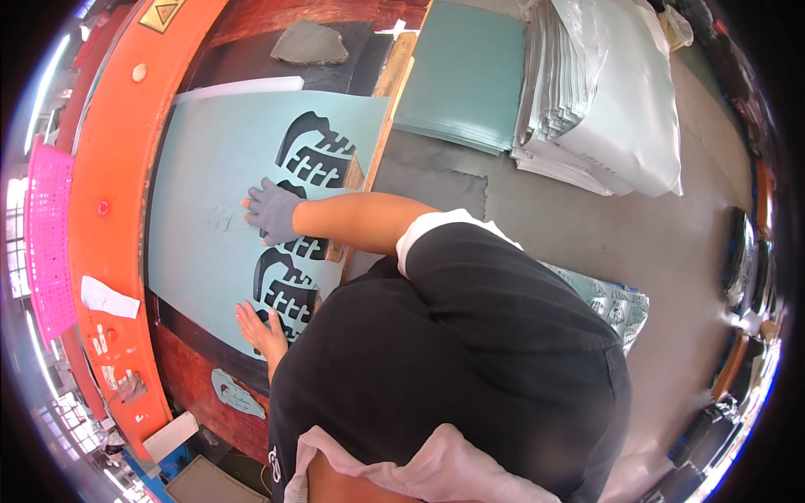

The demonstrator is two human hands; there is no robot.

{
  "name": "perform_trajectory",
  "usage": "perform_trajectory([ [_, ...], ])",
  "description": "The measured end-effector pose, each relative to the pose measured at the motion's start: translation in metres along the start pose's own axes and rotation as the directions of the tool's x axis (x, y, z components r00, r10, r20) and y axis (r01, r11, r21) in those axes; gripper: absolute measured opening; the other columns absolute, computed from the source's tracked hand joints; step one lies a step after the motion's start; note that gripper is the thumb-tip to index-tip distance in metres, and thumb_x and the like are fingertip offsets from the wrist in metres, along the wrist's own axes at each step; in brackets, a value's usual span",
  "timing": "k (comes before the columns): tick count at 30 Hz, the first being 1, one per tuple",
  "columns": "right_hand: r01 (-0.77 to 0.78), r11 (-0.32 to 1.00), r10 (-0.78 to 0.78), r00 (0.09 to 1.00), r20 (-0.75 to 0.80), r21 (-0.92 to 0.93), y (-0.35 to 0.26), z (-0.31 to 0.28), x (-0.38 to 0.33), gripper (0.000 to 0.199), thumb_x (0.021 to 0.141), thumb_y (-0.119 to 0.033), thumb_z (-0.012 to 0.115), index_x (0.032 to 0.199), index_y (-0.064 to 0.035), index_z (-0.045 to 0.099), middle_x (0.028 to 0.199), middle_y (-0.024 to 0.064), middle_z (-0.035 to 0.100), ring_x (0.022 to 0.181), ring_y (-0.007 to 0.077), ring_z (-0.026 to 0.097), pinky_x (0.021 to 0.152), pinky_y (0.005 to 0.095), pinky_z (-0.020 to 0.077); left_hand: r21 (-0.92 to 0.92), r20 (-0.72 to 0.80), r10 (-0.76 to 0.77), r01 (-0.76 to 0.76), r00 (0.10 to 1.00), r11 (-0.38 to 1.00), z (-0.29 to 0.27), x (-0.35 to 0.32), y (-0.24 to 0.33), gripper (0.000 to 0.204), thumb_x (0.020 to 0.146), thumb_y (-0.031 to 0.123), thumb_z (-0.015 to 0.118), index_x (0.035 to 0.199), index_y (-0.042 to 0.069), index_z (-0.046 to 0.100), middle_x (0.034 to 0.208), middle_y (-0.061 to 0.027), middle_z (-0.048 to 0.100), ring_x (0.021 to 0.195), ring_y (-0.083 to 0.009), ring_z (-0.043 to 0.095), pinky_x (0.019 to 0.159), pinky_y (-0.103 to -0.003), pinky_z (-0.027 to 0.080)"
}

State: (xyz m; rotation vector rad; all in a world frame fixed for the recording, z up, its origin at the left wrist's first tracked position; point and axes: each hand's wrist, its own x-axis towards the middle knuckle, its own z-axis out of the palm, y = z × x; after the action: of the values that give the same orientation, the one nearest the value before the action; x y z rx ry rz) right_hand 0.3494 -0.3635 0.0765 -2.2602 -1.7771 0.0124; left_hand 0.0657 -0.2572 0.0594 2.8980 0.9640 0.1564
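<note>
A large pale blue-green sheet (210, 159) lies flat before me, with a row of dark, shoe-upper-like cut-outs (323, 168) along its near edge. My right hand (275, 211), in a grey fingerless glove, rests flat on the sheet with fingers spread, covering part of one cut-out. Lower in view, my bare left hand (264, 334) lies with outstretched fingers on the sheet near the last cut-outs. Neither hand grips anything. My shirt hides the left forearm and part of the sheet's near edge.
An orange machine beam (113, 210) runs beyond the sheet, with a pink basket (50, 239) behind it. A grey slab (310, 44) lies farther up. At right are stacked green sheets (461, 71) and a plastic-wrapped stack (620, 92). A loose blue-green piece (237, 394) sits lower left.
</note>
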Motion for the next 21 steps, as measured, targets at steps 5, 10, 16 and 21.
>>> perform_trajectory([
  [5,0.027,0.999,-0.029,0.998,-0.052,-0.026,-0.007,0.009,0.006,0.058,0.083,-0.050,0.051,0.126,-0.0108,0.050,0.136,0.0094,0.043,0.126,0.0249,0.034,0.099,0.0459,0.0276,-0.072,-0.041,-0.063,0.060,0.997,0.996,-0.010,-0.022,-0.043,0.061,0.088,0.026,0.058,0.139,0.004,0.032,0.145,-0.0186,0.030,0.134,-0.0334,0.027,0.108,-0.046,0.021],
  [10,0.021,0.999,-0.021,1.000,0.000,-0.040,-0.009,0.005,0.017,0.058,0.083,-0.051,0.052,0.125,-0.0105,0.050,0.136,0.0098,0.042,0.126,0.0251,0.033,0.099,0.0466,0.0270,-0.407,-0.120,-0.629,0.540,0.768,0.737,-0.003,-0.044,-0.093,0.058,0.087,0.030,0.061,0.132,0.001,0.040,0.122,-0.0176,0.052,0.106,-0.0267,0.053,0.089,-0.038,0.044],
  [16,0.010,0.999,-0.009,1.000,0.013,-0.051,-0.015,0.005,0.020,0.062,0.080,-0.054,0.051,0.125,-0.0109,0.051,0.136,0.0113,0.042,0.124,0.0276,0.035,0.100,0.0502,0.0270,-0.714,0.239,-0.675,0.598,0.698,0.365,-0.032,-0.051,-0.100,0.036,0.089,0.035,0.058,0.108,0.004,0.053,0.078,-0.0015,0.054,0.059,-0.0098,0.049,0.049,-0.024,0.042],
  [21,-0.035,0.999,0.034,0.999,0.034,0.002,-0.021,-0.005,0.017,0.064,0.079,-0.056,0.050,0.122,-0.0090,0.054,0.134,0.0125,0.045,0.123,0.0285,0.037,0.100,0.0516,0.0262,-0.817,0.574,-0.504,0.489,0.645,-0.305,-0.054,-0.047,-0.076,0.025,0.091,0.032,0.056,0.096,0.007,0.054,0.070,-0.0001,0.051,0.056,-0.0118,0.049,0.048,-0.027,0.043],
])
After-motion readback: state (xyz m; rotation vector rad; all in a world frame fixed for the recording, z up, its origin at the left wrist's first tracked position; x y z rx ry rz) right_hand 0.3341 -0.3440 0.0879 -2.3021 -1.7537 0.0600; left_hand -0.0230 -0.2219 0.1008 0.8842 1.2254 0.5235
